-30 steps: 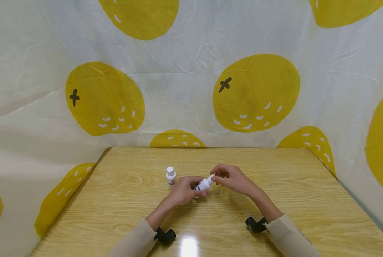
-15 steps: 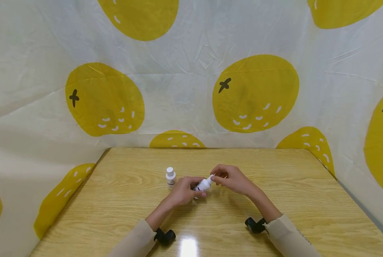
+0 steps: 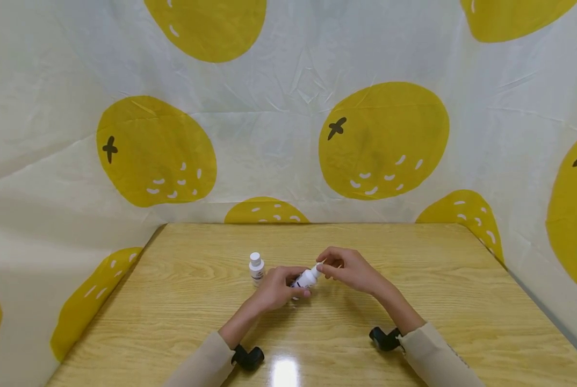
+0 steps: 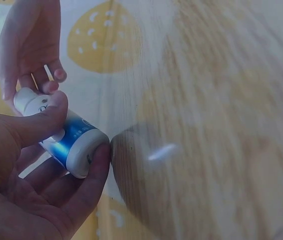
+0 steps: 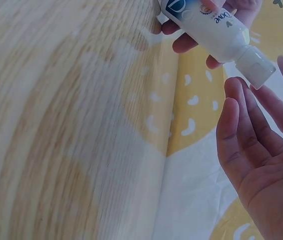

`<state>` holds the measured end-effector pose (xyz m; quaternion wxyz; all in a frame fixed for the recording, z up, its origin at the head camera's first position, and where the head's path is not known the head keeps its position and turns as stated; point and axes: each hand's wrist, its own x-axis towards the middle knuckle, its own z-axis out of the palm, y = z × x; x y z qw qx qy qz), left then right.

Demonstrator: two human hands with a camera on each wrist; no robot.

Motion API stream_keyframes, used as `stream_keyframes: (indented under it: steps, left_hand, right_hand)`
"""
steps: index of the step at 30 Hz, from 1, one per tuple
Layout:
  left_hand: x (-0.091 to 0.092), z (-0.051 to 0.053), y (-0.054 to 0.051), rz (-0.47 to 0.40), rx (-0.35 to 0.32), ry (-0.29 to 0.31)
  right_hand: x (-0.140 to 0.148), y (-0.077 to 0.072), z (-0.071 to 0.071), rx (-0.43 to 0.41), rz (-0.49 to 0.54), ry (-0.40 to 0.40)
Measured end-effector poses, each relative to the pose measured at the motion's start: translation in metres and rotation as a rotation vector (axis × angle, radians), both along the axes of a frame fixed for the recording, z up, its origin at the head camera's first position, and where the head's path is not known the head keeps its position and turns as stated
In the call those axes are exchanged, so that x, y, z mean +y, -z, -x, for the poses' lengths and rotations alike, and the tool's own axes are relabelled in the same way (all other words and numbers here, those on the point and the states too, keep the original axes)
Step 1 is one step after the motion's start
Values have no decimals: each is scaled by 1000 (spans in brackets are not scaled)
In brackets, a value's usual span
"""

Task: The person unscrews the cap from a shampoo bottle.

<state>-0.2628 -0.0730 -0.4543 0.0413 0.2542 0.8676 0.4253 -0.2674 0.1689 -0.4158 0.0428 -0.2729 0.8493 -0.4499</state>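
Observation:
A small white Dove bottle (image 5: 216, 32) with a blue label band lies tilted in my left hand (image 3: 278, 287), its cap pointing up and right in the head view. The left thumb and fingers (image 4: 89, 195) grip the bottle around its body and base. At the white cap (image 5: 255, 67), my right hand (image 3: 348, 269) has its thumb and forefinger on either side, pinching it lightly. The other right fingers (image 5: 236, 135) are bent below the cap. A second white bottle (image 3: 257, 269) with a white cap stands upright just beyond the left hand, its lower part partly hidden.
Both hands are over a light wood-grain table (image 3: 182, 301) with a shiny surface. A white cloth (image 3: 269, 150) printed with yellow fruit hangs behind and at both sides. Black wrist cameras (image 3: 249, 357) sit near the sleeve cuffs.
Both hands keep their places on the bottle and its cap. The head view has shifted only very slightly; the standing bottle has not moved on the table.

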Motion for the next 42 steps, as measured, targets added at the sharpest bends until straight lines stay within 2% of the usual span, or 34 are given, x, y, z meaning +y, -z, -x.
stream_keyframes:
  steps: [7, 16, 31, 42]
  left_hand:
    - [1, 0, -2, -1, 16, 4]
    - [1, -1, -2, -5, 5, 0]
    - [1, -1, 0, -2, 6, -2]
    - [1, 0, 0, 2, 10, 2]
  right_hand:
    - [1, -1, 3, 3, 0, -1]
    - [0, -1, 2, -3, -7, -10]
    - [1, -2, 0, 32, -15, -37]
    - [0, -1, 0, 18, -17, 2]
